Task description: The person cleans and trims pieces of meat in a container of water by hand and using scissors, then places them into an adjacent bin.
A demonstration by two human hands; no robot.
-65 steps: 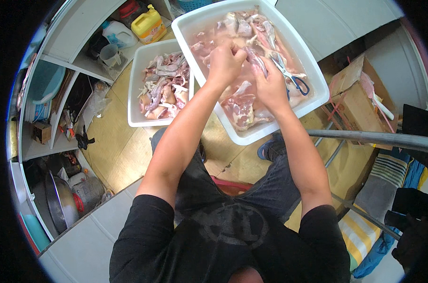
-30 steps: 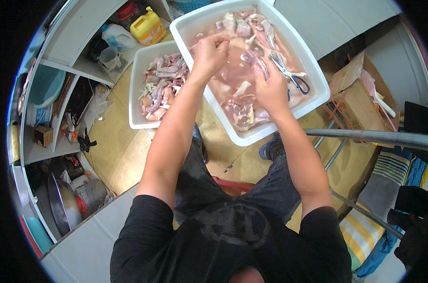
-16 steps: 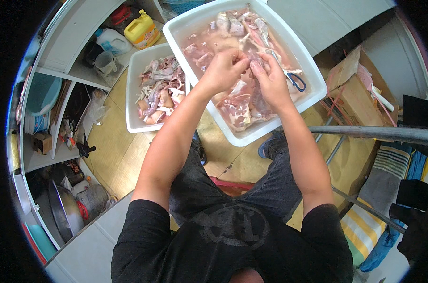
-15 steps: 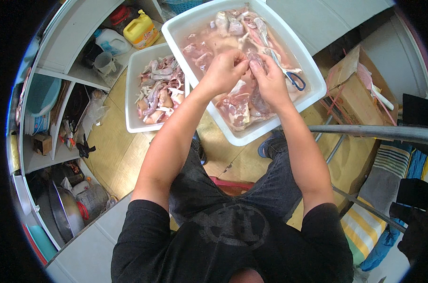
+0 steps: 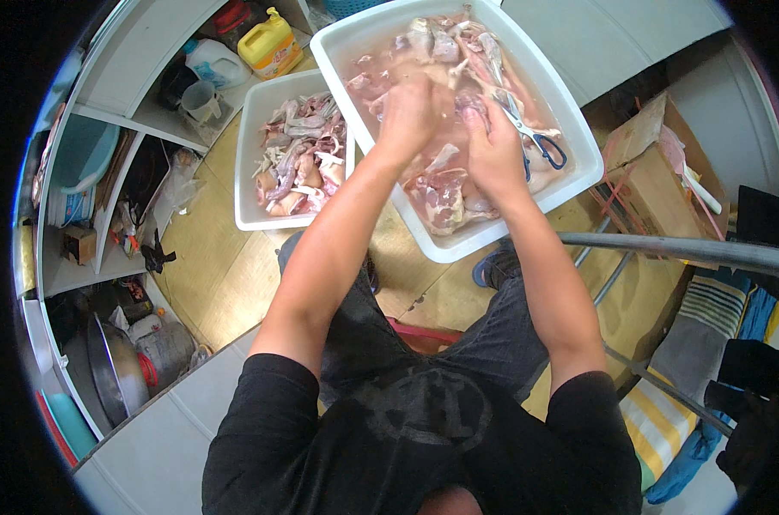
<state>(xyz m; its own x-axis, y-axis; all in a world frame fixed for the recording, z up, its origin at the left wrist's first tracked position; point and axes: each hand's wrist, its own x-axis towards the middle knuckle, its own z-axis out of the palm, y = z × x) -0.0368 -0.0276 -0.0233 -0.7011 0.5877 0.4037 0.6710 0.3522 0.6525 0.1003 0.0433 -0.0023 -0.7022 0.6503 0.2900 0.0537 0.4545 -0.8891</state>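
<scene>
A white tub point(image 5: 434, 251) of cloudy pink water holds several pieces of raw meat, including a pale bony piece point(image 5: 442, 202) near its front. Over the water, my right hand point(image 5: 495, 148) closes thumb and fingers on a greyish-pink piece of meat point(image 5: 469, 100). Scissors with blue handles point(image 5: 551, 151) lie against the right side of that hand; whether its fingers also hold them I cannot tell. My left hand point(image 5: 409, 112) is over the tub to the left, smeared by motion, its fingertips hidden.
Left of the tub stands a smaller white tub point(image 5: 245, 193) of cut meat. Shelves hold a yellow jug point(image 5: 272, 47), a white bottle point(image 5: 217, 65) and a clear measuring cup point(image 5: 200, 104). At right are an open cardboard box point(image 5: 656, 176) and a metal rail point(image 5: 673, 247).
My left hand has moved away from the piece of meat in my right hand, upward and left. Both loops of the scissors' handles now show. The whole view has shifted slightly.
</scene>
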